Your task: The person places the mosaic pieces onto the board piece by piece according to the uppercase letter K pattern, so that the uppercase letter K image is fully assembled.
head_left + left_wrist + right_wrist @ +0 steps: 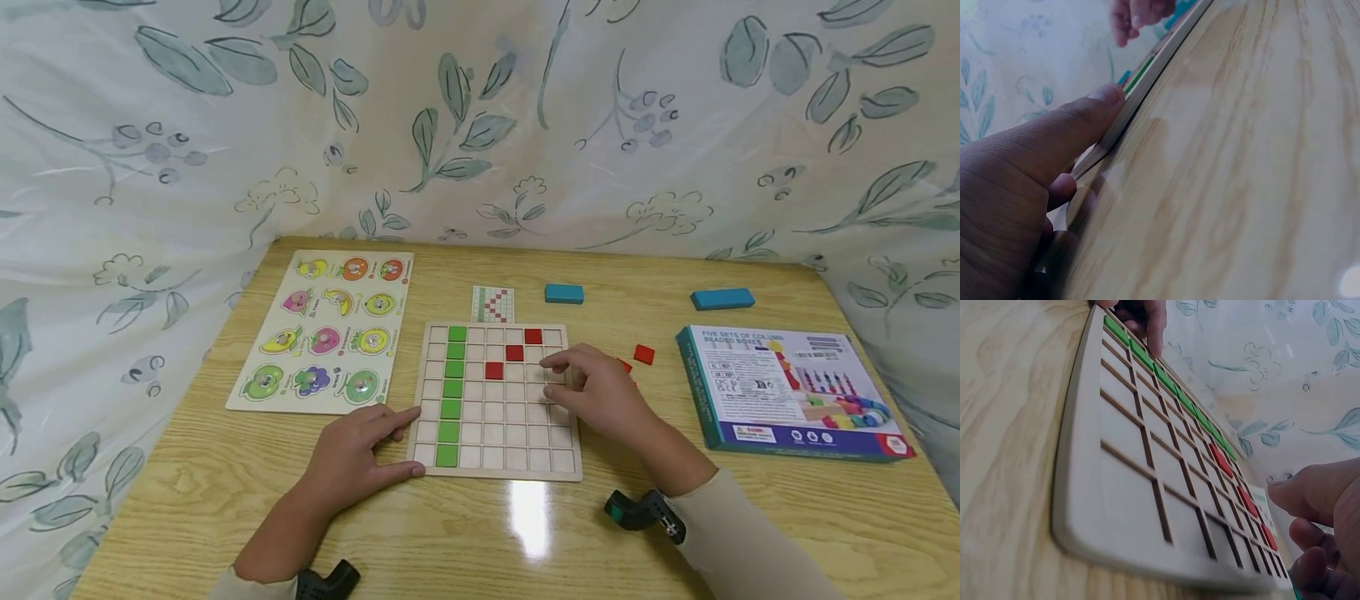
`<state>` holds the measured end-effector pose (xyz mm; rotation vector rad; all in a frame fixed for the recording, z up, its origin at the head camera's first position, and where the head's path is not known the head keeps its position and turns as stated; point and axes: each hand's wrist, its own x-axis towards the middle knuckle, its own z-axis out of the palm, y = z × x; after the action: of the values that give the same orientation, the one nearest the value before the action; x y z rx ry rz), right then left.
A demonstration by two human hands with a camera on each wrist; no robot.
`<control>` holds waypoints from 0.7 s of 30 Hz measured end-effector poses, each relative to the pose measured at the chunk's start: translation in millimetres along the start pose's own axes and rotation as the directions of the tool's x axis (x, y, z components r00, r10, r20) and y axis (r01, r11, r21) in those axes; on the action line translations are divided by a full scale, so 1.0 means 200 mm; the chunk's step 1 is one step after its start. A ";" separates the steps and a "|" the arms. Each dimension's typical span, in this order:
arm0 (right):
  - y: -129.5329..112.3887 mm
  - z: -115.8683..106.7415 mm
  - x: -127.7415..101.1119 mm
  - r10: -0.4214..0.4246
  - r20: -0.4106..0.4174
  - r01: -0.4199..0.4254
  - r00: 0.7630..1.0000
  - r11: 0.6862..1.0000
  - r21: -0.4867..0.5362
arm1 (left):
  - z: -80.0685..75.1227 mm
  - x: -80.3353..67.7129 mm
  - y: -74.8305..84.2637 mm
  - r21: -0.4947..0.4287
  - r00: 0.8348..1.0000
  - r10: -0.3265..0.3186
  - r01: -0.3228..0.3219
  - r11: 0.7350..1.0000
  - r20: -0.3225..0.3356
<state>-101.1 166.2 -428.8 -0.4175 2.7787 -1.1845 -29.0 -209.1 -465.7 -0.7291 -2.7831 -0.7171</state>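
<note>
A wooden grid board lies flat in the middle of the table. Green square tiles fill its second column from the left. Three red square tiles sit in a diagonal towards the top right. My left hand touches the board's left edge with a finger and its lower left corner with the thumb. Over the board's right side hovers my right hand, thumb and index finger apart, with nothing visible between them. Loose red tiles lie beyond that hand, some partly hidden by it.
A small pattern card lies at the board's top edge. To the left is a fruit puzzle board. Two blue blocks, one nearer and one farther right, lie at the back. A boxed toy set occupies the right.
</note>
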 end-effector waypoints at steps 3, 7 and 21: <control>0.03 -0.02 -0.02 0.013 -0.006 -0.013 1.000 1.000 -0.022 | 0.00 0.00 0.00 0.000 1.000 0.001 -0.001 1.000 -0.001; 0.07 -0.04 -0.06 0.013 -0.027 -0.013 1.000 1.000 -0.028 | 0.00 0.00 0.00 0.004 1.000 -0.006 0.006 1.000 0.007; 0.18 -0.14 -0.18 0.042 -0.080 -0.046 0.996 0.998 -0.040 | 0.00 0.00 0.00 0.018 0.999 -0.022 0.021 1.000 0.024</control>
<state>-79.0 219.8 -435.4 -0.3177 2.8687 -1.1594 -28.9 -209.2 -465.5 -0.7103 -2.8196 -0.6910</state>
